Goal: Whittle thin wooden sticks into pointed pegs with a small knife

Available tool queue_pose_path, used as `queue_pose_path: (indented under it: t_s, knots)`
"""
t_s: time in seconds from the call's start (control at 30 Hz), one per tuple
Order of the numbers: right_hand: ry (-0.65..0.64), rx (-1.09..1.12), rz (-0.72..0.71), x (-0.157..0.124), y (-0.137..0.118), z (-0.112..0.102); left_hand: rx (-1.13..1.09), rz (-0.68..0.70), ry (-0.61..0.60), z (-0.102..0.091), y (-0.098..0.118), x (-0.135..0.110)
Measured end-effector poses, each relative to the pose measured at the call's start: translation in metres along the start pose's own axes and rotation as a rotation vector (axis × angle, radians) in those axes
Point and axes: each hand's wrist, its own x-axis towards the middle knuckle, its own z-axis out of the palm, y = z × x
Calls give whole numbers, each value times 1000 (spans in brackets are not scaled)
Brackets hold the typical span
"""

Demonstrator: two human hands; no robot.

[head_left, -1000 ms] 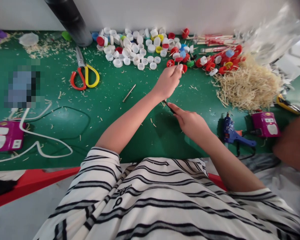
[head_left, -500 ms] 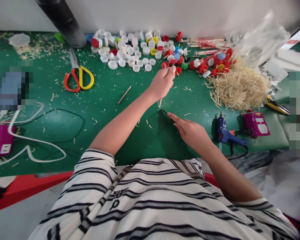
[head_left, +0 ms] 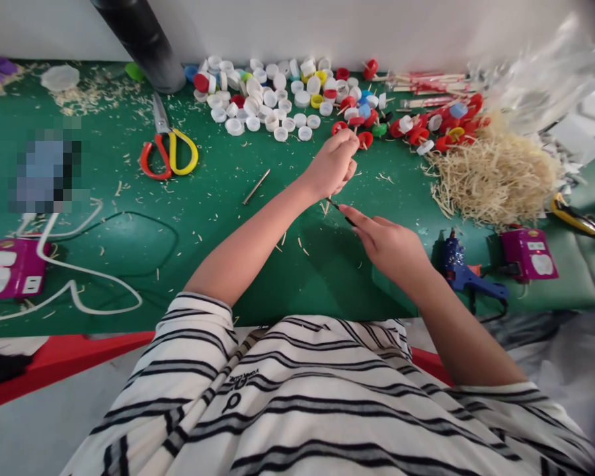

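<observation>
My left hand (head_left: 333, 164) is closed in a pinch above the green table (head_left: 129, 211), just in front of a red bottle cap on a stick (head_left: 365, 139); what it pinches is too small to name. My right hand (head_left: 387, 246) is closed round a thin dark blade (head_left: 340, 211) whose tip points up toward the left hand. The two hands are a short gap apart. A heap of white and coloured bottle caps (head_left: 272, 99) lies just beyond them.
Red-and-yellow scissors (head_left: 168, 149) and a metal rod (head_left: 256, 186) lie to the left. A pile of wood shavings (head_left: 493, 175), a blue glue gun (head_left: 463, 272) and a purple power strip (head_left: 528, 254) are right. Another purple strip (head_left: 10, 268) with white cable is far left.
My left hand has come back a little from the red caps toward my right hand. The right hand has lifted the dark blade up toward it.
</observation>
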Motion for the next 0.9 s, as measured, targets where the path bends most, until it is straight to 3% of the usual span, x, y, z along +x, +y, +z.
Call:
queue_pose_path:
  t_s: [0.37,0.73,0.9]
  knots:
    - [-11,126,-87,18,3,3,-60,-35,127,-4,-1,4]
    - [-22,239,-39,8,2,11,-117,-45,79,-3,1,1]
    - [-19,242,-46,-1,4,15,-75,-18,87,7,3,-2]
